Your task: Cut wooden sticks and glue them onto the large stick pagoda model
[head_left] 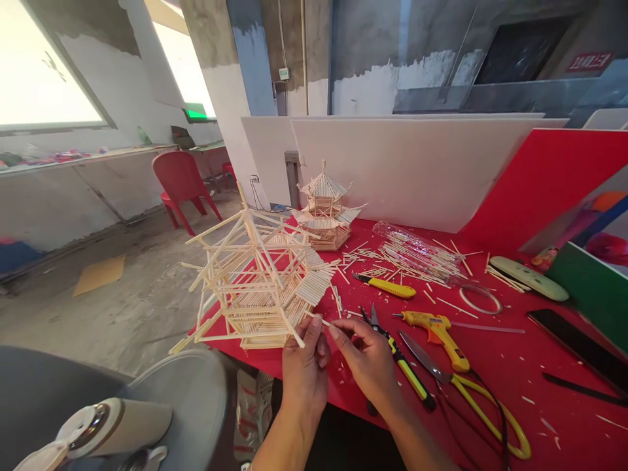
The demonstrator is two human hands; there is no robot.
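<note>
A thin wooden stick (pixel 322 320) runs between my two hands, close to the near right corner of an unfinished stick-built pavilion model (pixel 255 275). My left hand (pixel 307 356) pinches the stick's left part just under the model's roof edge. On the right part, the fingertips of my right hand (pixel 367 356) are closed round it. Whether the stick touches the model, I cannot tell. A second pavilion model (pixel 324 209), with a fuller roof, stands upright behind it.
On the red table (pixel 353 425) to the right lie pliers (pixel 402 366), a yellow utility knife (pixel 387 286), a glue gun (pixel 436 330), scissors (pixel 466 386) and a phone (pixel 579 347). Loose sticks spill around a plastic bag (pixel 422 252). A bottle (pixel 118 425) lies on a grey stool (pixel 196 386).
</note>
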